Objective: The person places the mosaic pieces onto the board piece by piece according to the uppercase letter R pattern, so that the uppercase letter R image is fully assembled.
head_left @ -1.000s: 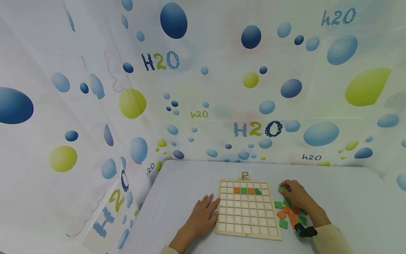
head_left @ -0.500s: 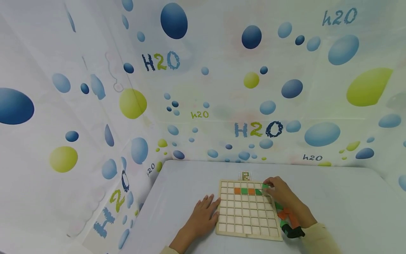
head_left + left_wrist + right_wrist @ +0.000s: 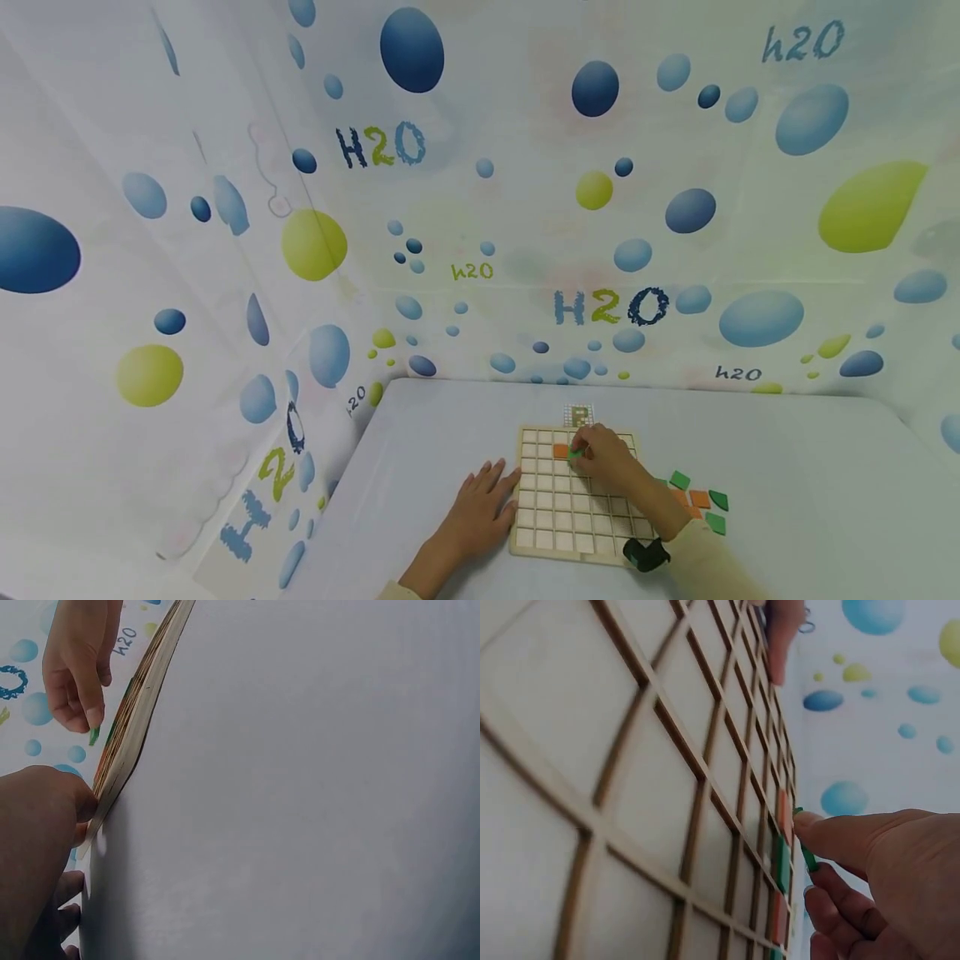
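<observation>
Wooden grid [image 3: 555,500], tiles [image 3: 561,451] inset, green tile [image 3: 810,859] pinched

Diffuse light, dimmer wrist views

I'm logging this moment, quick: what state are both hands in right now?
Left hand: open, at the left edge of the wooden board.
Right hand: closed, pinching a green piece.

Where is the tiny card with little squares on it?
In the head view, right of the picture's middle, the tiny card is at the far edge of the wooden board, just beyond the right hand pinching a green piece.
</observation>
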Demonstrator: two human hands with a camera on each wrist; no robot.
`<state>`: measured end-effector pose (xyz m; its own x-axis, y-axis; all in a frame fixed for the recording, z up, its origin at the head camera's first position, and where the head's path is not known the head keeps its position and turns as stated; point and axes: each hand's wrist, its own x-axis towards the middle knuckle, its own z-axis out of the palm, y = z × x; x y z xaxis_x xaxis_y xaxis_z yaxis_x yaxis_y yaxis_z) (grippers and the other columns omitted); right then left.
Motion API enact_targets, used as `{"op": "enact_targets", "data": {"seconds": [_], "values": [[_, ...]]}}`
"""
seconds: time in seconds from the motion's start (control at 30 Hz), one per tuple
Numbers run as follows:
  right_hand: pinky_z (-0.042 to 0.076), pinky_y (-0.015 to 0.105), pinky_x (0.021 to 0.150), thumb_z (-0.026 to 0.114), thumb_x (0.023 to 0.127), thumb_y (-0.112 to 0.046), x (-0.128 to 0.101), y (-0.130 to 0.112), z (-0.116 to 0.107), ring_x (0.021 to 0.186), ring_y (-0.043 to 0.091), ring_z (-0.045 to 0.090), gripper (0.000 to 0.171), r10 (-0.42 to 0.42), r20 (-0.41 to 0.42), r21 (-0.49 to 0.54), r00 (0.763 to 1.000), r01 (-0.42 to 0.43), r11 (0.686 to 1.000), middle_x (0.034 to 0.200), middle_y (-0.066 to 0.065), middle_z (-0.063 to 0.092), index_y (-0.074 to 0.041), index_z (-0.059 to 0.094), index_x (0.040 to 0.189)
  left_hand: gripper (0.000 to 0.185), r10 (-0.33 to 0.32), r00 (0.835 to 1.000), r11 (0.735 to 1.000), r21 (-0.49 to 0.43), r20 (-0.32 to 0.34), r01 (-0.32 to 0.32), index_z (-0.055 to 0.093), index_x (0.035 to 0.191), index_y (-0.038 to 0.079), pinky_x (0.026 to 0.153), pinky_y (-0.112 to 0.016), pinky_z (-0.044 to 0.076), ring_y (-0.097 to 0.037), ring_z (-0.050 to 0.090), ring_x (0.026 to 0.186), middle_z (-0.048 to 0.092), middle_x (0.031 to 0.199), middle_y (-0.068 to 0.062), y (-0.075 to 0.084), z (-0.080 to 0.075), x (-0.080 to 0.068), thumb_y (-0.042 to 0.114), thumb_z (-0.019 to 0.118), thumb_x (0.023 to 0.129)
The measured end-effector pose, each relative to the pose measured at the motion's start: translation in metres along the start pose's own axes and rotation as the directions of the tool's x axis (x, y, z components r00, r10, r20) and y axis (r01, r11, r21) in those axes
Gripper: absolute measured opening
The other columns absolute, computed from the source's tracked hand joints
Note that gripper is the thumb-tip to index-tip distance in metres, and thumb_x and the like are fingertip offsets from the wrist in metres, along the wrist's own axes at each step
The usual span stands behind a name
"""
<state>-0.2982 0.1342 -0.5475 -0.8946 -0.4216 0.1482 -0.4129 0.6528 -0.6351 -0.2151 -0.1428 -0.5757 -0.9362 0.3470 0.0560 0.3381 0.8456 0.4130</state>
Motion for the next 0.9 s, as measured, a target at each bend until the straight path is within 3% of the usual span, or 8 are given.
{"op": "enact_targets", "data": {"seconds": [0.3,0.47,0.6,0.9], "values": [[0.049,0.045,0.076,0.084,0.090,-0.015,0.002,-0.016,0.020,0.086,0.016,0.058,0.015,-0.004,-0.012,-0.098,1.000,0.003,0.995,0.091,-0.004,0.061,-0.016,0.070,0.091,0.053,0.002,1.000,1.000,-0.002,-0.001,-0.002,0.047,0.161,0.022,0.125,-0.065,0.027,-0.040,0.032,0.157,0.039,0.168,-0.014,0.003,-0.002,-0.002,0.038,0.049,0.110],[0.047,0.043,0.075,0.084,0.091,-0.017,0.001,-0.020,0.021,0.088,0.016,0.056,0.014,-0.002,-0.007,-0.142,1.000,0.001,0.990,0.093,-0.006,0.060,-0.018,0.070,0.092,0.053,0.005,1.000,1.000,-0.002,-0.001,-0.005,0.046,0.161,0.021,0.125,-0.066,0.027,-0.041,0.032,0.157,0.038,0.169,-0.015,0.004,-0.003,-0.003,0.037,0.048,0.110],[0.046,0.045,0.077,0.082,0.092,-0.015,-0.002,-0.022,0.020,0.091,0.019,0.057,0.012,-0.004,0.001,-0.119,1.000,0.004,0.993,0.094,-0.005,0.061,-0.017,0.071,0.092,0.053,0.003,1.000,1.000,0.001,0.001,-0.003,0.046,0.161,0.021,0.125,-0.065,0.026,-0.040,0.032,0.158,0.038,0.169,-0.014,0.004,-0.003,-0.002,0.037,0.048,0.110],[0.053,0.044,0.078,0.080,0.092,-0.010,-0.005,-0.018,0.023,0.093,0.021,0.060,0.009,-0.041,-0.011,-0.141,0.999,0.039,0.989,0.101,-0.001,0.064,-0.015,0.073,0.093,0.053,0.002,1.000,1.000,0.005,0.006,-0.002,0.046,0.161,0.022,0.125,-0.066,0.026,-0.040,0.031,0.158,0.038,0.169,-0.015,0.003,-0.003,-0.002,0.037,0.048,0.110]]}}
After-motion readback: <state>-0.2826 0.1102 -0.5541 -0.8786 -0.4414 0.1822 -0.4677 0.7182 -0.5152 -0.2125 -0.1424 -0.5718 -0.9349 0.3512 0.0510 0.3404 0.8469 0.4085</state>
